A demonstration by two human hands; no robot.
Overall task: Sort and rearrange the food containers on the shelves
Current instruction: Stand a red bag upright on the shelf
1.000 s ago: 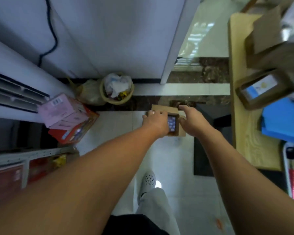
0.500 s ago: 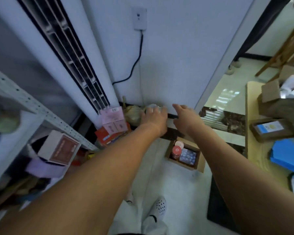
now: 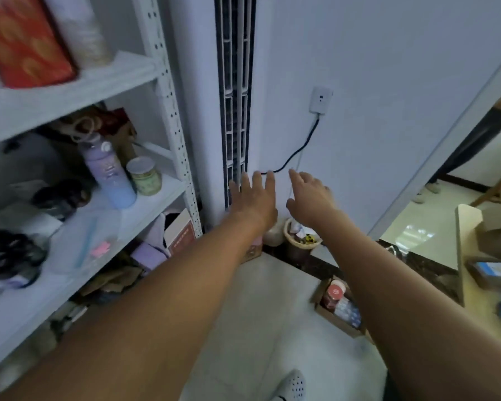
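left fingers (image 3: 270, 183): stretching straight and slightly apart, holding nothing
left hand (image 3: 255, 201): hovering palm-down in front of the AC grille (image 3: 235, 111)
right fingers (image 3: 295, 178): reaching forward, loosely spread, gripping nothing
right hand (image 3: 310, 198): hanging just right of the left hand, not touching it
cable (image 3: 295, 151): running just past the fingertips, up to the socket (image 3: 320, 99)
bin (image 3: 289, 227): sitting under both wrists, against the wall
box (image 3: 327, 316): lying on the floor below the right forearm, holding a red-lidded jar (image 3: 334, 293)
shelf (image 3: 168, 91): standing left of the left hand
bottle (image 3: 107, 172): standing on the middle board, well left of the fingers, tin (image 3: 143, 176) just beside it
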